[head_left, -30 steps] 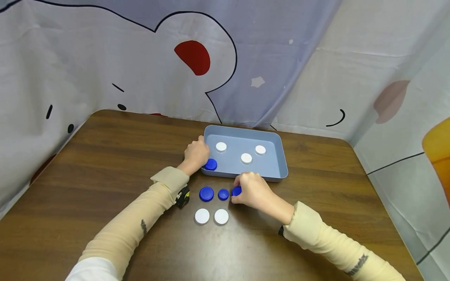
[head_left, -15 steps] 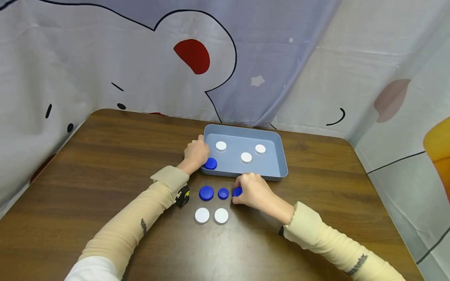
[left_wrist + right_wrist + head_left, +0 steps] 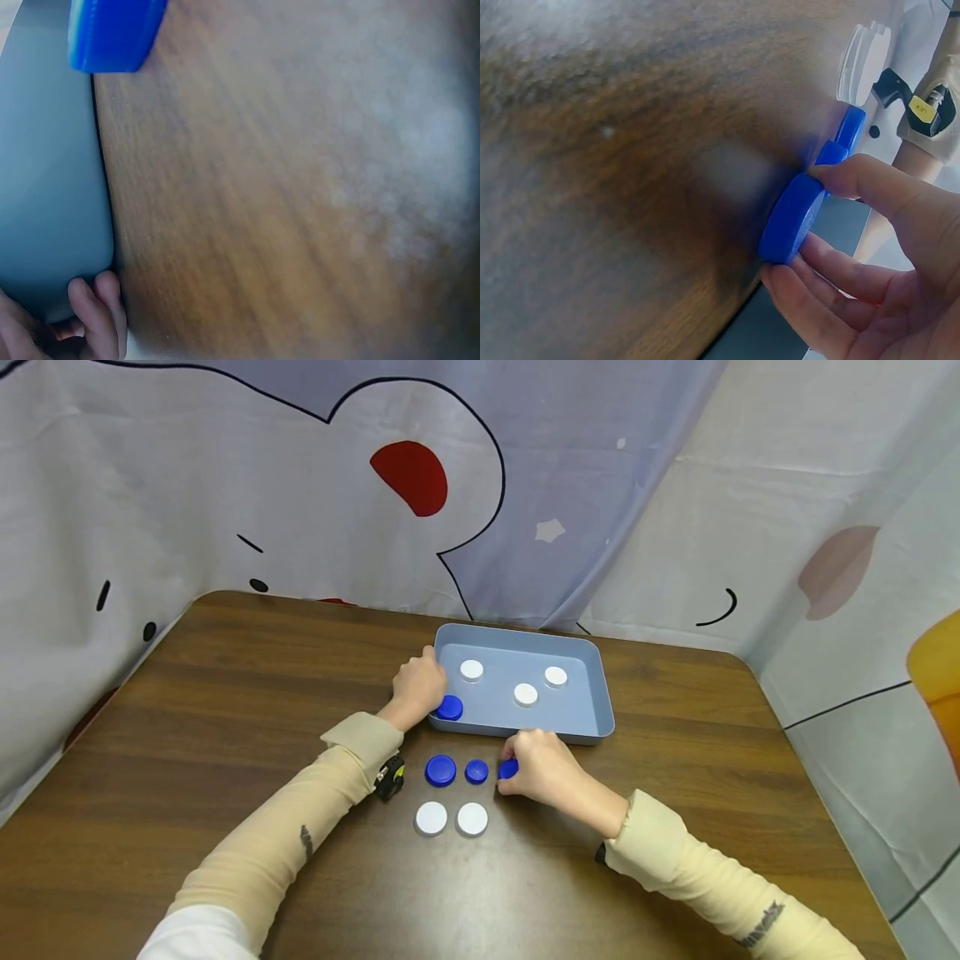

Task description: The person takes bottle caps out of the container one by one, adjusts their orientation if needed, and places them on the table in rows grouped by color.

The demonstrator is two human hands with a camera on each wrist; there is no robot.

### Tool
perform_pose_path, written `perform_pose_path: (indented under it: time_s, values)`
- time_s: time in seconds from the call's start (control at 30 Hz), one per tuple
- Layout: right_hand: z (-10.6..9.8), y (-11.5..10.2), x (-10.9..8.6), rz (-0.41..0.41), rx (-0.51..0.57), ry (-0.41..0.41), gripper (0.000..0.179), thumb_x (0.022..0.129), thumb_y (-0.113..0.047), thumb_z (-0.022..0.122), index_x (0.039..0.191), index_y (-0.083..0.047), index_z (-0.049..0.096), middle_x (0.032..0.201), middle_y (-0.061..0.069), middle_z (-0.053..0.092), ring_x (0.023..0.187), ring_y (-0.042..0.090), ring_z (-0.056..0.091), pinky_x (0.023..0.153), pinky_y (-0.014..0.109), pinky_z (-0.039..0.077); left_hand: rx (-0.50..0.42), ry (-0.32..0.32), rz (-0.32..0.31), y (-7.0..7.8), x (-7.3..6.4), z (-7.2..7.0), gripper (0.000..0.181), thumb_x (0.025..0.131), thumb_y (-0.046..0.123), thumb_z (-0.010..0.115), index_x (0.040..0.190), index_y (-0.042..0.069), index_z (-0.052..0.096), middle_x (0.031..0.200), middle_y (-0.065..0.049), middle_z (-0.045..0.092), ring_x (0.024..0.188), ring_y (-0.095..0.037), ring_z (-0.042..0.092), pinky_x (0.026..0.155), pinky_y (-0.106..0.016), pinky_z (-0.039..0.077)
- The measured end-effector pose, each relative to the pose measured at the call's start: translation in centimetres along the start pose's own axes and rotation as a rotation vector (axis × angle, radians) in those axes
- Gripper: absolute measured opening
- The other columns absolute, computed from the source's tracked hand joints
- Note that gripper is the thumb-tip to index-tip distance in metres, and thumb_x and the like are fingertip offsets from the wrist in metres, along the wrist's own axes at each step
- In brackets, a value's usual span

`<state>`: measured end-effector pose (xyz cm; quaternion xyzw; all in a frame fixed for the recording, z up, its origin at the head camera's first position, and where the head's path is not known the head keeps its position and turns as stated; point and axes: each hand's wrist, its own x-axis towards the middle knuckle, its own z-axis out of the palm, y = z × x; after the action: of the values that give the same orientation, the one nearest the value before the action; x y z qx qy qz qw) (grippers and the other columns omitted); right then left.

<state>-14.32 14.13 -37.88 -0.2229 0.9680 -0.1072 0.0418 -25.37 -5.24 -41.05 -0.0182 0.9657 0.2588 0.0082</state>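
Observation:
My right hand [image 3: 542, 767] pinches a blue bottle cap [image 3: 791, 217] between thumb and fingertips at the table surface, just in front of the tray. At the left end of the shallow blue-grey tray [image 3: 517, 643], my left hand [image 3: 420, 687] grips the wall; its curled fingers [image 3: 97, 315] show at the tray's edge in the left wrist view. Inside the tray lie white caps [image 3: 472, 671] and one blue cap [image 3: 449, 707]. To the left of my right hand sit a small blue cap [image 3: 476, 772] and a larger blue cap [image 3: 440, 771].
Two white caps [image 3: 431, 818] lie side by side nearer to me on the brown wooden table [image 3: 300, 652]. A printed curtain [image 3: 300, 485] hangs behind the table and along its right side. A black device [image 3: 389, 777] is strapped at my left wrist.
My right hand has shifted very slightly to the right with the blue bottle cap, widening its gap from the small blue cap. My left hand stays at the tray's left wall.

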Motion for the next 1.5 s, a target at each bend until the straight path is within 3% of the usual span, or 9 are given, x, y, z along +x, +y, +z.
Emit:
perform_pose_path:
  time_s: [1.07, 1.3, 1.5]
  values:
    - [0.22, 0.21, -0.17, -0.016, 0.010, 0.000, 0.027, 0.067, -0.020, 0.081, 0.088, -0.006, 0.073, 0.085, 0.007, 0.072, 0.077, 0.023, 0.065, 0.072, 0.037, 0.053, -0.001, 0.007, 0.008, -0.12, 0.14, 0.08, 0.029, 0.100, 0.020, 0.038, 0.119, 0.000, 0.047, 0.107, -0.028, 0.065, 0.099, -0.043, 0.065, 0.078, -0.053, 0.053]
    - [0.03, 0.25, -0.43, -0.028, 0.018, 0.028, 0.032, 0.068, -0.028, 0.085, 0.092, -0.009, 0.074, 0.089, 0.005, 0.073, 0.082, 0.022, 0.068, 0.077, 0.038, 0.053, 0.005, -0.002, -0.001, -0.04, 0.09, 0.06, 0.030, 0.101, 0.021, 0.038, 0.120, 0.000, 0.047, 0.107, -0.028, 0.064, 0.099, -0.042, 0.065, 0.079, -0.052, 0.053]
    - [-0.51, 0.28, -0.49, -0.044, 0.053, 0.059, 0.032, 0.069, -0.034, 0.085, 0.087, -0.011, 0.074, 0.085, 0.000, 0.074, 0.076, 0.016, 0.067, 0.071, 0.035, 0.053, 0.005, -0.002, 0.000, -0.08, 0.19, 0.13, 0.031, 0.100, 0.021, 0.037, 0.121, 0.000, 0.047, 0.108, -0.028, 0.064, 0.100, -0.042, 0.064, 0.079, -0.052, 0.053]
